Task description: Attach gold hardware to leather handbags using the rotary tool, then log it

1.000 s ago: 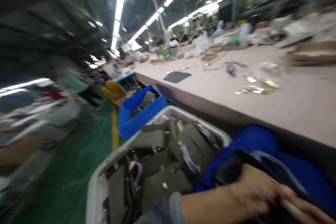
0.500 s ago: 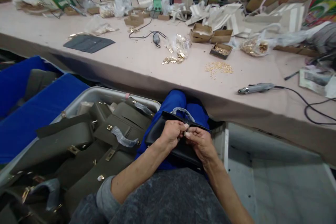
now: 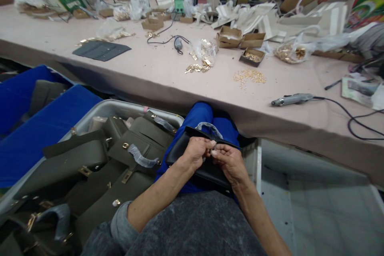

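Both hands meet over the person's lap, at the top edge of a black leather handbag (image 3: 179, 153). The left hand (image 3: 196, 153) is curled shut, its fingers gripping the handbag's upper rim. The right hand (image 3: 229, 163) is closed too, with thumb and fingertips pinched on a small pale metal fitting (image 3: 213, 151) that sits right at the rim, between the two hands. Exactly how the fitting joins the handbag is too small to tell. A strip of clear plastic wrap (image 3: 207, 126) arches over the handbag's far edge.

The handbag lies on a bright blue cloth (image 3: 201, 115) spread over the knees, just below the near edge of the long pale pink table (image 3: 168, 82).

To the left, touching the blue cloth, stands a grey plastic crate (image 3: 120, 107) packed with olive-green leather handbags (image 3: 90, 162) with gold clasps. Beyond the crate is a blue plastic bin (image 3: 45, 122).

On the table, well apart from the hands, lie a grey electric screwdriver (image 3: 289, 99) with a black cable, a loose heap of small gold fittings (image 3: 250, 76), a clear plastic bag of gold hardware (image 3: 205, 50), a dark grey flat sheet (image 3: 100, 50) and several small brown cardboard boxes (image 3: 229, 36).
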Action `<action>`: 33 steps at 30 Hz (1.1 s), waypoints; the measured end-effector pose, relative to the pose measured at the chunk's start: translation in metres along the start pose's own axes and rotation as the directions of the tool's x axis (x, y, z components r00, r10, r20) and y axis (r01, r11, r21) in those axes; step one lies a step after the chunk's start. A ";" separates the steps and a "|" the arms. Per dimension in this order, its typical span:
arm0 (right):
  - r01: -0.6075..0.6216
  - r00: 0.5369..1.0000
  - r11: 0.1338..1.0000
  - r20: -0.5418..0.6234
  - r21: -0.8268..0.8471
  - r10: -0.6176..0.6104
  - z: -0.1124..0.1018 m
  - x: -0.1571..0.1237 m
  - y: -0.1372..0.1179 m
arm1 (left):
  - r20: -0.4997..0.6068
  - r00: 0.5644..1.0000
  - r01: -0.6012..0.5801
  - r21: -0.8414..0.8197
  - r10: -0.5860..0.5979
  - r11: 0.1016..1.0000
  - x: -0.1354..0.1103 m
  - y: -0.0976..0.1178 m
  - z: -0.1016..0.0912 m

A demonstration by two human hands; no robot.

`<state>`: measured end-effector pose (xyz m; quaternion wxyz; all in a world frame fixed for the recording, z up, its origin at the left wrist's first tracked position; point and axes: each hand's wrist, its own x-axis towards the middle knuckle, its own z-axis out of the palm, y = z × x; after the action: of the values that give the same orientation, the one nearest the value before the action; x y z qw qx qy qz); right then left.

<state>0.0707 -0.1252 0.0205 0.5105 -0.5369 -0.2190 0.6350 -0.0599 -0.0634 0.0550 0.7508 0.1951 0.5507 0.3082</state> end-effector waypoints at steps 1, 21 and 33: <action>-0.002 1.000 1.000 -0.027 0.017 0.003 0.000 -0.001 0.000 | 0.008 1.000 0.000 -0.004 0.000 1.000 0.001 0.000 0.000; 0.041 0.998 0.984 -0.031 -0.176 -0.047 -0.006 -0.001 0.004 | 0.053 0.995 -0.086 -0.051 0.088 0.995 0.005 -0.009 -0.007; 0.099 0.995 0.912 0.042 -0.398 -0.089 -0.006 -0.015 0.000 | 0.022 0.933 -0.338 0.404 0.360 0.850 0.006 -0.020 -0.009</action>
<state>0.0741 -0.1398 0.0250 0.4177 -0.6112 -0.3753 0.5578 -0.0624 -0.0739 0.0353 0.6107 0.4332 0.5777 0.3249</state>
